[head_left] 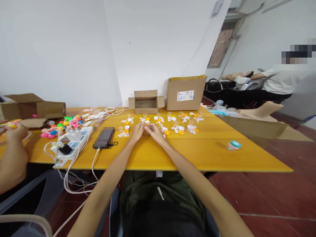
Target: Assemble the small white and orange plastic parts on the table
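My left hand (pixel 137 131) and my right hand (pixel 156 132) meet over the middle of the table, fingertips almost together. Both are closed around something small that the fingers hide; a bit of orange shows between them. Around them lie small groups of parts: white perforated discs (pixel 121 134), orange rings (pixel 181 132), white round caps (pixel 181 128) and clear plastic cups (pixel 120 128). Just right of my right hand is an orange ring (pixel 167 133) with white discs beside it.
A small open carton (pixel 146 111) and a larger box (pixel 185 95) stand at the back. Off to the right sits a teal-lidded jar (pixel 234 145). Leftward are a power strip (pixel 74 142), a dark phone-like device (pixel 105 137), cables, coloured balls (pixel 66 123) and another person's hand (pixel 16 133).
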Demonstrator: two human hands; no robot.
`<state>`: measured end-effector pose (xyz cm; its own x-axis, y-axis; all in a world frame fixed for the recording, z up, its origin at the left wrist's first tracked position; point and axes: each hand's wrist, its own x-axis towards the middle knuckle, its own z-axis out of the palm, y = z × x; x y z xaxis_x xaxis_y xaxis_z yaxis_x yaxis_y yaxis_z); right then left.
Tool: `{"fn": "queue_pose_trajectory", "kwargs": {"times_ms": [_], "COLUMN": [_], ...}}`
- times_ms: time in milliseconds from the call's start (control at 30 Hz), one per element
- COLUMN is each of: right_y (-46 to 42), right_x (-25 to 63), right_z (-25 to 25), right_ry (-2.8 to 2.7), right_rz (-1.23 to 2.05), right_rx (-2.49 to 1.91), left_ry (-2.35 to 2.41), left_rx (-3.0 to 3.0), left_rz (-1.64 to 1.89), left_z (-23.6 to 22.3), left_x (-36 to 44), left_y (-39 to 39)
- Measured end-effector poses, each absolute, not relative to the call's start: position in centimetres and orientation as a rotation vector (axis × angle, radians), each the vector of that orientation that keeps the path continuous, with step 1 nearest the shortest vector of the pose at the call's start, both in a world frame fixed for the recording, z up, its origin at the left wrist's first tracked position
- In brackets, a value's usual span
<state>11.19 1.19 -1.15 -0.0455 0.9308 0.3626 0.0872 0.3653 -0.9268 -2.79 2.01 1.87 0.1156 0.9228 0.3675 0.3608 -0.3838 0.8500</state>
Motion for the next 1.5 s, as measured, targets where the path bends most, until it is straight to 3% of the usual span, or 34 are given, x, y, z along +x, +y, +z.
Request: {"fn": "queue_pose_trajectory", "kwargs": {"times_ms": [1500], "right_y": [0.5], "right_x": [11.7], "right_z": [-0.5], "right_ry": [-1.407], "right_rz": [1.056], "right_rx": [-0.999], "left_ry": [1.226], "left_rx": [1.793], "left_rz": [1.272], "left_z": [2.5], "left_x": [-2.2], "left_y": [1.6]}}
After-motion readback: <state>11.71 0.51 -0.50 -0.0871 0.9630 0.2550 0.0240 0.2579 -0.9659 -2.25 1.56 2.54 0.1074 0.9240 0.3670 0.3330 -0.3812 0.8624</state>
